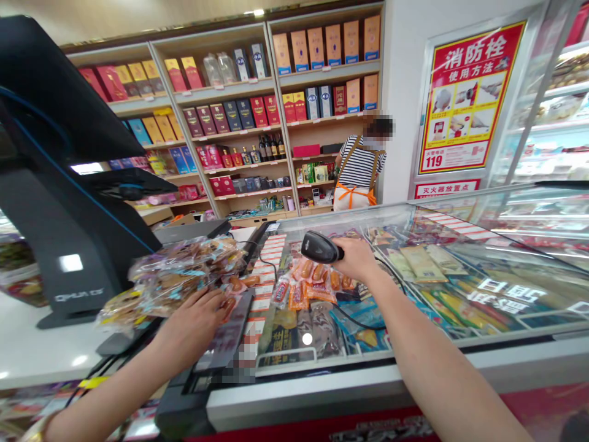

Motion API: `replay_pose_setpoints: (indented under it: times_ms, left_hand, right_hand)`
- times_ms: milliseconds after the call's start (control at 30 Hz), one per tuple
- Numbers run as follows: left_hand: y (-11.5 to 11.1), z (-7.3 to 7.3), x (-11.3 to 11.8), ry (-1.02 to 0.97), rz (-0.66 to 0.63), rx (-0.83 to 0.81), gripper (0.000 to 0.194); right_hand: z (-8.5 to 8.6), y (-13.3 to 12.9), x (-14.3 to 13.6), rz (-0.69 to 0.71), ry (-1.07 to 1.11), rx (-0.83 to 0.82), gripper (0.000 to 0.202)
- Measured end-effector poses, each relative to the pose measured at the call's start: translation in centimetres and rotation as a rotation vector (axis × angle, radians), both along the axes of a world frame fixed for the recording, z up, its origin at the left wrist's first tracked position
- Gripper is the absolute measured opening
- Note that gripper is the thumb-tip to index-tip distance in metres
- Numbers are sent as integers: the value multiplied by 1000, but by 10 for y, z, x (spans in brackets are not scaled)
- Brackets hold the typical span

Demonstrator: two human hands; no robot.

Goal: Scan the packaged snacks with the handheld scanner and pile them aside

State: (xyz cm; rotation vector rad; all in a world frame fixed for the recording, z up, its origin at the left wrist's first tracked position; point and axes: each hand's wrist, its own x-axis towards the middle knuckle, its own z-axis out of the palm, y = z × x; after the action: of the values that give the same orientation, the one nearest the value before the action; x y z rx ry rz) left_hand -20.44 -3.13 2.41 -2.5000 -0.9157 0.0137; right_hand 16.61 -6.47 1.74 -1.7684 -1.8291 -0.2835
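Observation:
My right hand (pixel 356 261) is wrapped round the handle of a black barcode scanner (pixel 319 247), held above the glass-topped freezer. Its cable hangs down past my wrist. Under the scanner, several small wrapped sausages (pixel 306 294) lie in a loose heap on the glass. My left hand (pixel 201 312) is closed at the fingertips on a wrapped sausage (pixel 229 307) at the edge of a dark flat plate (pixel 234 331). More wrapped sausages (pixel 243 281) lie just beyond those fingers. A pile of clear bags (pixel 184 270) with brown food rises behind my left hand.
A dark checkout screen and stand (pixel 78 245) rises at the left on a white counter (pixel 50 350). The freezer (pixel 460 344), full of packaged food, spans the right. A person (pixel 361 162) in a striped top stands by shelves (pixel 280 123) of boxes and bottles.

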Motion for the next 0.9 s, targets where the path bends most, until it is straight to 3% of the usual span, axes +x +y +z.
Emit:
replay_pose_setpoints:
  times_ms: [133, 333, 600, 700, 900]
  left_hand:
    - [-2, 0, 1, -64, -10, 25, 46]
    - [-7, 2, 13, -58, 85, 71, 34]
    - [-9, 3, 20, -47, 63, 8, 33]
    - [-7, 5, 20, -196, 94, -118, 25]
    - [12, 12, 21, -740, 214, -509, 13]
  right_hand:
    - [1, 0, -1, 10, -10, -4, 29]
    - [0, 1, -1, 1, -9, -16, 31]
    - [0, 0, -1, 16, -17, -8, 29]
    - [0, 0, 0, 15, -10, -15, 29]
    - [2, 0, -6, 115, -12, 5, 26]
